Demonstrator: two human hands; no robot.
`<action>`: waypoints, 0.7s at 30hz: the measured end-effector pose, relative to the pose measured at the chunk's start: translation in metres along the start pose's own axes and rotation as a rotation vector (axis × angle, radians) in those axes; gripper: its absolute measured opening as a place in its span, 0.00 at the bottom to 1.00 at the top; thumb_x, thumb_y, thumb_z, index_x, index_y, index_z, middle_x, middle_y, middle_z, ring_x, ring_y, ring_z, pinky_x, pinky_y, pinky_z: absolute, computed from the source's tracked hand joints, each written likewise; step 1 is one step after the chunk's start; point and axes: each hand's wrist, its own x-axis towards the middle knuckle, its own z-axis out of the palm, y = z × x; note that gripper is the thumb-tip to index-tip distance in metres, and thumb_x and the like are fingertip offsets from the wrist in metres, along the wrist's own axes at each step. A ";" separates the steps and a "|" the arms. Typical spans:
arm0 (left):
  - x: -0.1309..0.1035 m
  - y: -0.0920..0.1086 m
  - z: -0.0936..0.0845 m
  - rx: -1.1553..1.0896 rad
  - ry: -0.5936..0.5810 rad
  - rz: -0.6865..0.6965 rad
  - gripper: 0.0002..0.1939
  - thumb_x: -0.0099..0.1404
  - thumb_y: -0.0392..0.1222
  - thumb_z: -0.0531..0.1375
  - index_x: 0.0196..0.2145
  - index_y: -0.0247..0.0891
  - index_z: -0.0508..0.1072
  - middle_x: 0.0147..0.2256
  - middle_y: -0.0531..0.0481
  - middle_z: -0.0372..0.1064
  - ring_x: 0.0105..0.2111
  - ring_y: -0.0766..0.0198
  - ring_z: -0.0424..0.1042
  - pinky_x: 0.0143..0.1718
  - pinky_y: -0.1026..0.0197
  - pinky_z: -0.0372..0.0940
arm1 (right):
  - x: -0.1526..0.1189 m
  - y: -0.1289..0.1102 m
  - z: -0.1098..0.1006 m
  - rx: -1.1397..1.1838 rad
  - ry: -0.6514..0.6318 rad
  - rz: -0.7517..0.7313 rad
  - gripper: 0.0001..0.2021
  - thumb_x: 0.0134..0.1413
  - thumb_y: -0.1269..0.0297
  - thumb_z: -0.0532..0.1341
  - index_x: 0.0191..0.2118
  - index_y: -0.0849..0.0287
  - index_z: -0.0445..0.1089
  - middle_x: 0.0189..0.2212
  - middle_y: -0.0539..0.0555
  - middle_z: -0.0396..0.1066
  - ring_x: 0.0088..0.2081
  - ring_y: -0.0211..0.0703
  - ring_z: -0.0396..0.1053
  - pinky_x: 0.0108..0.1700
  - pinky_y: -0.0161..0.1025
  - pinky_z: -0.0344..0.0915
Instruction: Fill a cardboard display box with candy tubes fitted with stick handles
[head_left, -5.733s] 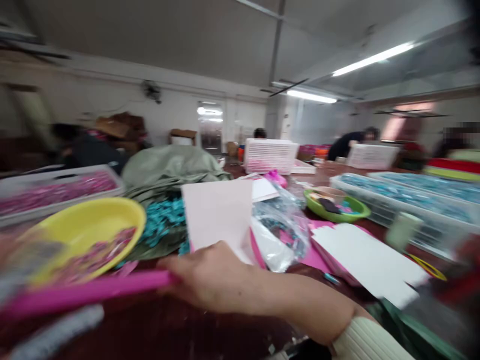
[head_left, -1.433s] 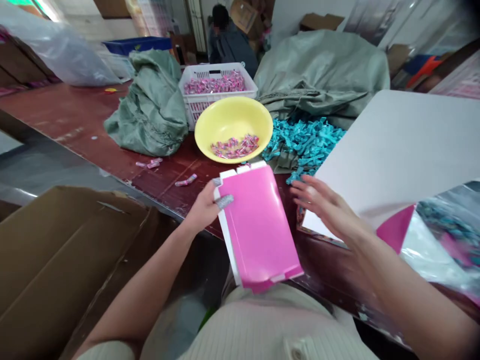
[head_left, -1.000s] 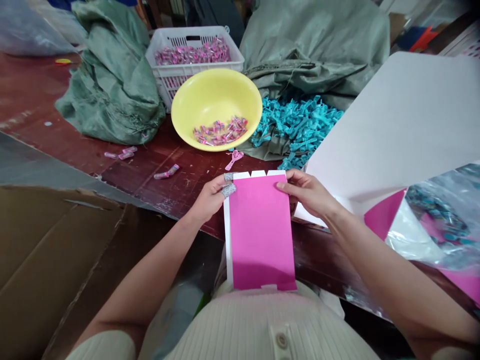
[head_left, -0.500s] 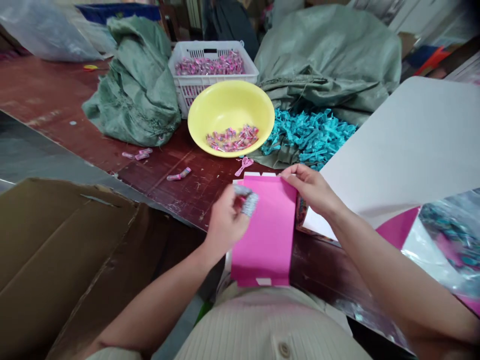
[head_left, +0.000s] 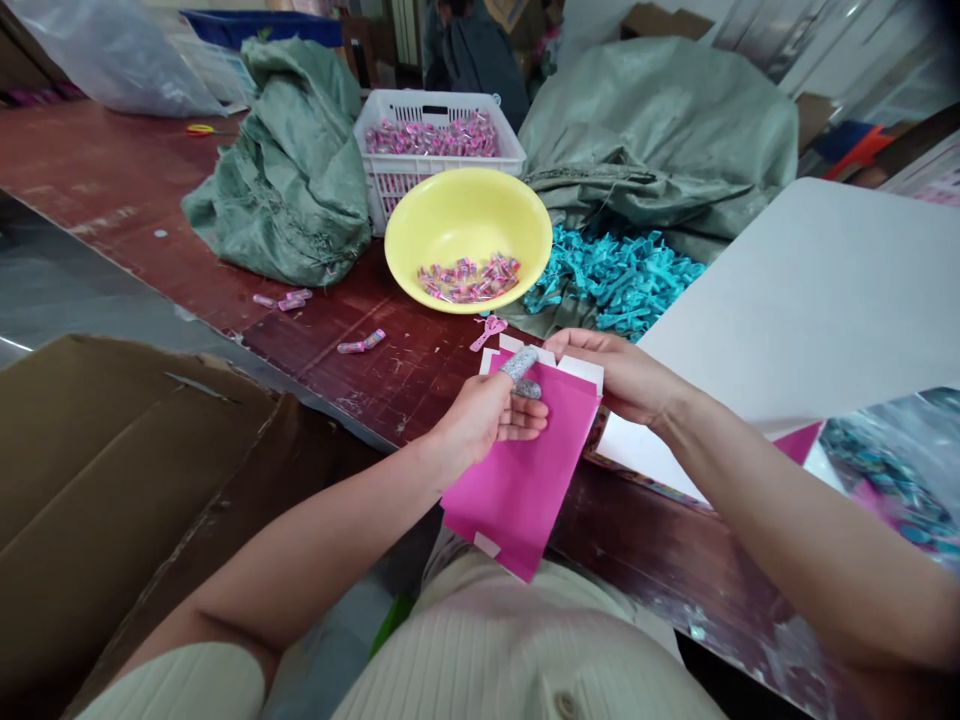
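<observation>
A pink cardboard piece with white tabs along its far end tilts over the table's front edge, close to my body. My left hand, its thumb and index finger wrapped in silvery-grey tape, lies over the upper left part and pinches near the tabs. My right hand grips the far right corner from behind; its fingertips are partly hidden by the white tabs. Just beyond the cardboard lies a pink plastic piece. White-lined printed cardboard rests under my right forearm.
A yellow bowl holds small pink wrapped pieces; a white crate behind holds more. Turquoise plastic pieces spill from a green sack. Another green sack stands left. A brown carton is at my left, large white card at right.
The pink cardboard has turned and tilted, its near end swinging left and its white tabs lifting into view. My left hand has moved right and up onto its far end.
</observation>
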 end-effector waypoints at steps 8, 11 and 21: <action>-0.011 0.006 0.006 0.035 0.024 -0.030 0.20 0.69 0.50 0.60 0.27 0.30 0.75 0.23 0.43 0.74 0.22 0.61 0.75 0.27 0.60 0.74 | -0.016 -0.006 0.004 0.120 -0.048 0.214 0.15 0.49 0.54 0.74 0.37 0.57 0.75 0.33 0.49 0.77 0.30 0.35 0.70 0.33 0.31 0.68; -0.016 0.009 0.009 0.039 0.015 -0.018 0.15 0.70 0.40 0.56 0.29 0.30 0.76 0.24 0.42 0.75 0.24 0.61 0.76 0.30 0.59 0.75 | -0.020 -0.008 -0.001 0.078 -0.129 0.207 0.12 0.54 0.54 0.71 0.38 0.55 0.74 0.35 0.48 0.77 0.31 0.35 0.70 0.32 0.30 0.67; -0.039 -0.023 0.012 -0.059 -0.078 0.206 0.09 0.63 0.40 0.66 0.39 0.33 0.77 0.34 0.43 0.78 0.36 0.60 0.79 0.47 0.56 0.73 | -0.025 -0.006 -0.016 -0.311 -0.117 0.240 0.19 0.48 0.50 0.73 0.40 0.57 0.77 0.31 0.50 0.75 0.28 0.34 0.63 0.26 0.32 0.55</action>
